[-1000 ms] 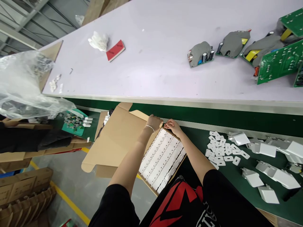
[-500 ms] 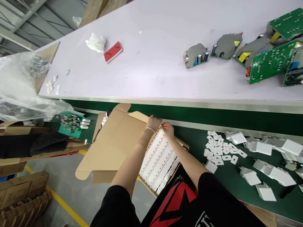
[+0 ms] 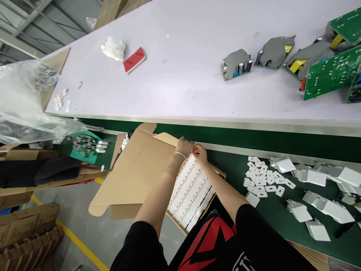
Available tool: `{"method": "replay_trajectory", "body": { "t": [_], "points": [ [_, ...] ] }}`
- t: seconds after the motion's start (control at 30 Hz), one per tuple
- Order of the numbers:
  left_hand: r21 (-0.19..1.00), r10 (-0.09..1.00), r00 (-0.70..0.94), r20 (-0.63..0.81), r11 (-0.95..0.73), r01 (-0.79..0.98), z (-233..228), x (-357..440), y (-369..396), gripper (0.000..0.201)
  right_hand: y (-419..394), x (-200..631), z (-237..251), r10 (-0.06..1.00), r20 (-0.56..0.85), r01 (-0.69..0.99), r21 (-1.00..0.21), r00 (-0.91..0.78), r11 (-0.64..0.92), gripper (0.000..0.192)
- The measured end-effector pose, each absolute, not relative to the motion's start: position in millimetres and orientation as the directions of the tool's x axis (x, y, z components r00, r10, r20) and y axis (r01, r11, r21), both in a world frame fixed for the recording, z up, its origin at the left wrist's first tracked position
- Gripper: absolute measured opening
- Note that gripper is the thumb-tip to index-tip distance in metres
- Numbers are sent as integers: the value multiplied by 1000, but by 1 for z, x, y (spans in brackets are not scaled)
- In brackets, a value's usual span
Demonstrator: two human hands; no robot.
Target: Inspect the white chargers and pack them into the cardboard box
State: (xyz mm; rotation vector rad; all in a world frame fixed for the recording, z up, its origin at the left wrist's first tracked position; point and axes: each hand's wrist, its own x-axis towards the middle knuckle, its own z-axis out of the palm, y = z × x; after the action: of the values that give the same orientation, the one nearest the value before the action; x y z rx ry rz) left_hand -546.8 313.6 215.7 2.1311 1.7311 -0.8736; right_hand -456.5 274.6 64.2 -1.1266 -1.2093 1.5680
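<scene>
An open cardboard box [image 3: 132,169] has its lid folded over to the left. Inside it, rows of white plastic parts [image 3: 190,190] lie packed side by side. At the far end of the box my left hand [image 3: 184,146], with a thin bracelet at the wrist, has its fingers curled. My right hand [image 3: 199,153] is right beside it, fingertips pinched together above the end of the rows. Whatever is between the fingers of either hand is too small or hidden to make out.
Loose white plates [image 3: 258,177] and white plug-like housings [image 3: 300,210] lie on the green bench [image 3: 270,226] to the right. Circuit boards [image 3: 332,71] and a red block [image 3: 134,60] rest on the raised white shelf [image 3: 180,75]. At left are a plastic bag [image 3: 25,98] and another person's dark sleeve [image 3: 39,173].
Both hands stay at the far end of the box, with only slight finger movement. The view has shifted a little.
</scene>
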Motion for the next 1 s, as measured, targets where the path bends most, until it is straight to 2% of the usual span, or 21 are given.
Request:
{"method": "replay_trajectory", "body": {
  "t": [0.37, 0.6, 0.73, 0.83, 0.87, 0.9, 1.0],
  "points": [
    [-77, 858, 154, -490, -219, 973, 202, -551, 312, 20, 278, -451, 51, 923, -201, -159, -952, -328, -263, 26],
    [26, 936, 157, -315, -157, 987, 192, -552, 308, 25, 288, -450, 47, 896, -212, 12, -974, -391, -225, 25],
    [115, 990, 101, -101, -90, 989, 203, -550, 281, 28, 307, -442, 56, 871, -173, 134, -983, -460, -124, 24],
    [175, 995, -44, 93, 27, 984, 218, -551, 215, 33, 318, -434, 66, 841, -133, 192, -981, -524, -36, 23],
    [214, 975, -141, 170, 104, 971, 221, -552, 183, 30, 320, -432, 69, 830, -127, 208, -978, -543, -13, 24],
    [347, 894, -337, 297, 228, 910, 224, -553, 149, 20, 321, -430, 72, 820, -124, 223, -975, -558, 5, 24],
    [423, 657, -632, 410, 477, 770, 227, -556, 41, 7, 323, -425, 80, 794, -132, 280, -959, -594, 50, 26]
  ]
}}
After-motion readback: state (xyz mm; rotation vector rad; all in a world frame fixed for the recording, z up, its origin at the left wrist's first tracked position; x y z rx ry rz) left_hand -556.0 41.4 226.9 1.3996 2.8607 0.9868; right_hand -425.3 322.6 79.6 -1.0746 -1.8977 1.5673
